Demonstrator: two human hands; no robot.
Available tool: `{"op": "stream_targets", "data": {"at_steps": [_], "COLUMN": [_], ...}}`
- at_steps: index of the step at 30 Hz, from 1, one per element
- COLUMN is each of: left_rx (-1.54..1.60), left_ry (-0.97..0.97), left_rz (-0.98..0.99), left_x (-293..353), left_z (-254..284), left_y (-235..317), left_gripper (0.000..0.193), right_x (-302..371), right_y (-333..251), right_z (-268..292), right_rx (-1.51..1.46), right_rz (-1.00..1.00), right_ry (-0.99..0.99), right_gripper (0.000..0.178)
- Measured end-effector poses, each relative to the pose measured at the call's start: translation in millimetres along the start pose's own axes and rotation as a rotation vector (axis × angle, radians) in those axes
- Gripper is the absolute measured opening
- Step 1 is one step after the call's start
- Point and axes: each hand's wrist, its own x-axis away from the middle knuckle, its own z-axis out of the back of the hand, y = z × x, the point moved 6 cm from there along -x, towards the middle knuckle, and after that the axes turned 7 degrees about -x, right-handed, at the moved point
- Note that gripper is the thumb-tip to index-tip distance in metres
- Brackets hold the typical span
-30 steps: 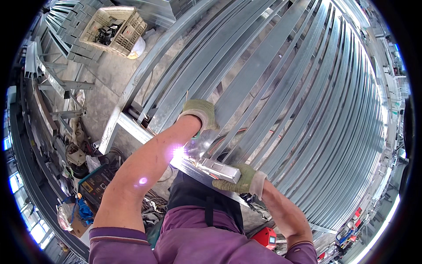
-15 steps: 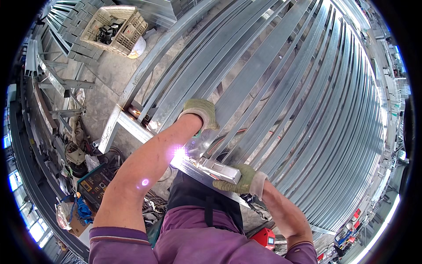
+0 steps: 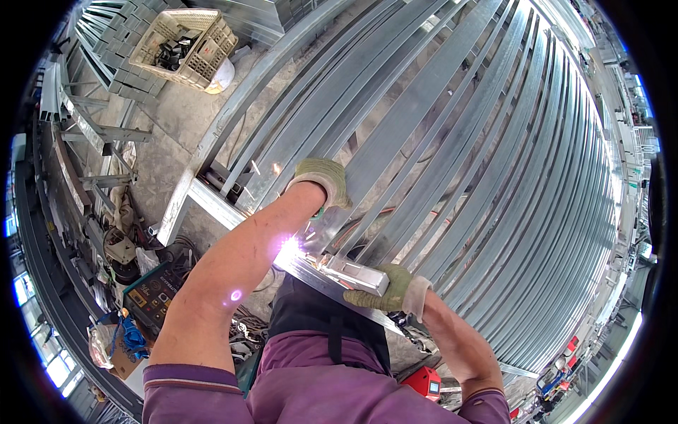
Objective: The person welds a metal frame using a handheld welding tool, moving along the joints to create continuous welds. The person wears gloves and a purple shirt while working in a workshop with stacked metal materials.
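Note:
My left hand (image 3: 319, 182), in a green knit glove with a pale cuff, reaches over the flat metal bars (image 3: 409, 106). Its fingers curl downward; a bit of green shows under them, but what they hold is mostly hidden. Just nearer to me, a white-violet welding arc (image 3: 289, 250) burns at the edge of the near frame rail (image 3: 328, 283). My right hand (image 3: 388, 290), gloved alike, is closed around a short silver square metal piece (image 3: 355, 274), which lies along that rail to the right of the arc.
Long galvanized bars fan out to the right across the frame. Upper left stands a beige plastic crate (image 3: 185, 49) with dark small parts. A control-panel machine (image 3: 152, 297) is at lower left, a red box with a screen (image 3: 425, 382) below right. Cables lie beneath the frame.
Sparks now fly left of my left hand, over the bars. The arc still burns at nearly the same spot, and both hands have hardly moved.

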Motion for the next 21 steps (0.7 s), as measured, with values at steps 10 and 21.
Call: {"op": "stream_targets", "data": {"at_steps": [10, 21], "left_rx": [0.012, 0.003], "left_ry": [-0.008, 0.015], "left_rz": [0.007, 0.01], "left_x": [2.3, 5.5], "left_z": [2.3, 5.6], "left_y": [-0.4, 1.3], "left_gripper": [0.068, 0.066], "right_x": [2.8, 1.1], "right_y": [1.8, 7.7], "right_z": [2.0, 0.8], "right_rx": [0.021, 0.013], "right_rz": [0.002, 0.014], "right_ry": [0.02, 0.021], "right_gripper": [0.075, 0.073]}}
